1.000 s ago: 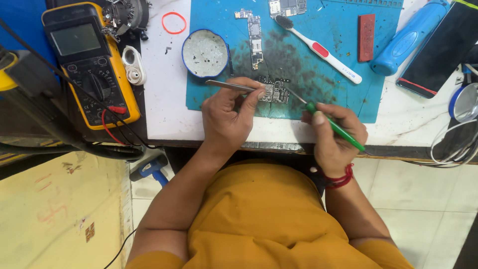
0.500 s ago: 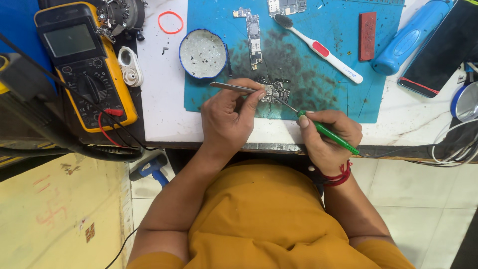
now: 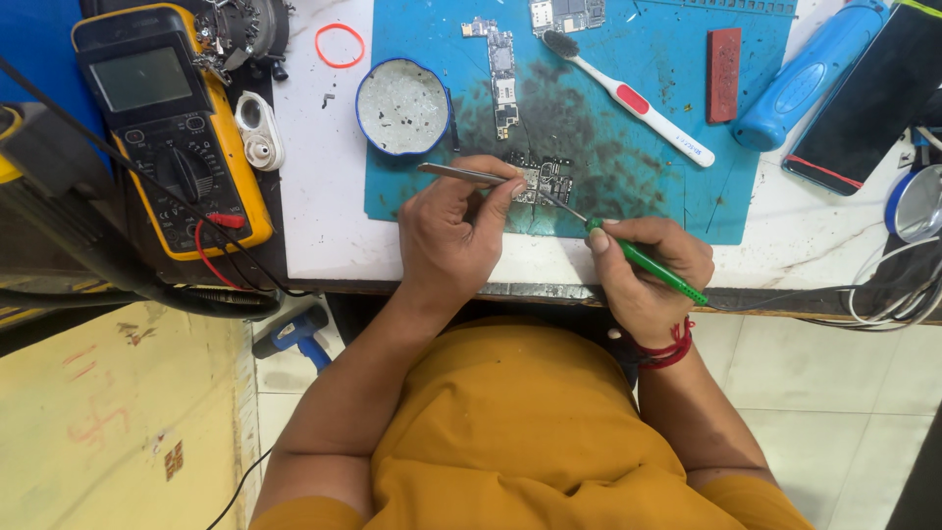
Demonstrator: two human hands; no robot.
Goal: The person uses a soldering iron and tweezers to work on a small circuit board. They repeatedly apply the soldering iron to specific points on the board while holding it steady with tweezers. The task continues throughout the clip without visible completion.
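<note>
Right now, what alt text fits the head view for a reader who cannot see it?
A person's left hand holds metal tweezers and the right hand a green-handled iron, both meeting at a small circuit board on a blue mat. A yellow multimeter sits left.

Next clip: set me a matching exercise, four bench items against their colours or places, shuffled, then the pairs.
Items:
1. multimeter
2. toothbrush
3. tweezers
4. soldering iron

Descriptions:
A. green handle, in the right hand
B. white with a red patch, lying on the blue mat
C. yellow casing, far left of the bench
D. thin metal, in the left hand

Pairs: 1-C, 2-B, 3-D, 4-A
</note>
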